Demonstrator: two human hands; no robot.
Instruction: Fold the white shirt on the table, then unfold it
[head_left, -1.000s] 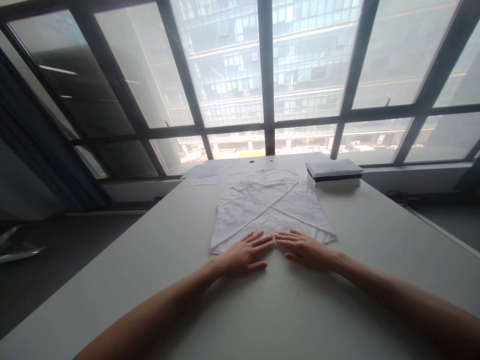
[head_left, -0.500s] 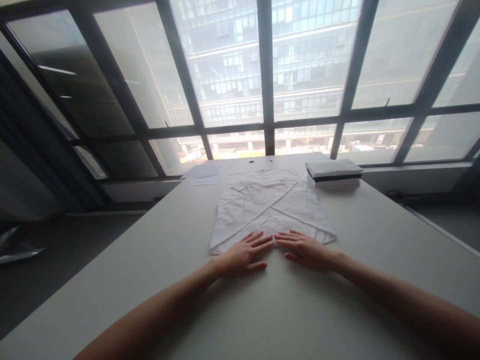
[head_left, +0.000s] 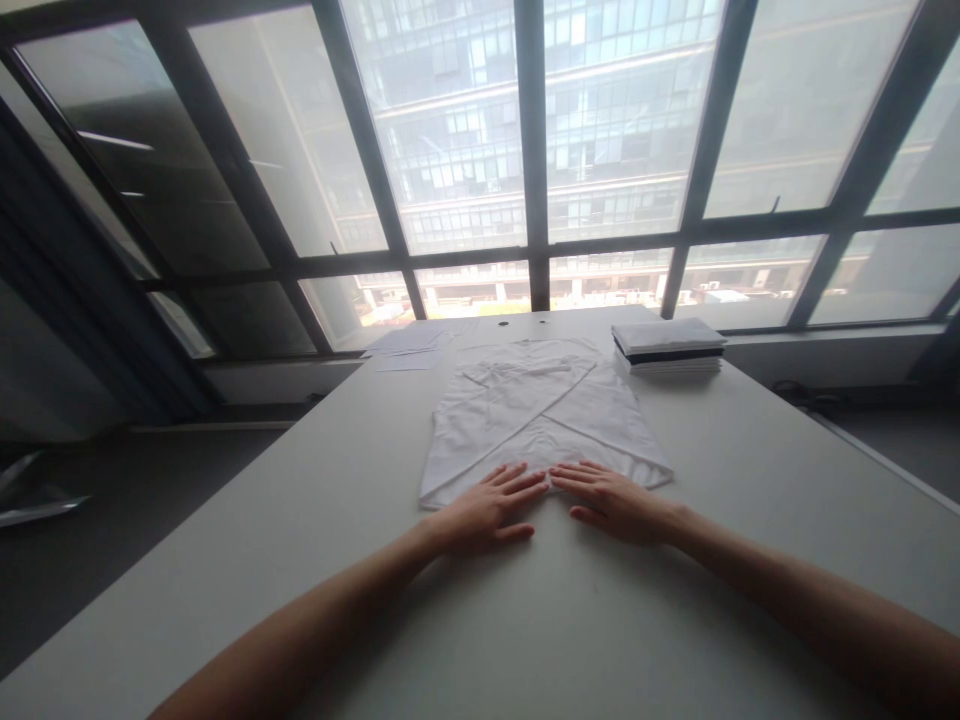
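A white garment (head_left: 525, 410), which looks like a shirt, lies flat on the table with its sleeves folded diagonally across it. My left hand (head_left: 491, 510) rests palm down at its near edge, fingers stretched out on the cloth and thumb over the tabletop. Mirroring it, my right hand (head_left: 607, 500) lies flat on the same edge, just right of the middle. The fingertips of the two hands almost meet. Neither hand grips the cloth. Part of the near hem is hidden under the fingers.
Both forearms reach over the white table (head_left: 300, 560). A stack of folded cloth (head_left: 667, 348), white with a dark layer, stands at the back right. Sheets of paper (head_left: 409, 345) lie at the back left. Beyond the table's far edge are large windows (head_left: 457, 120).
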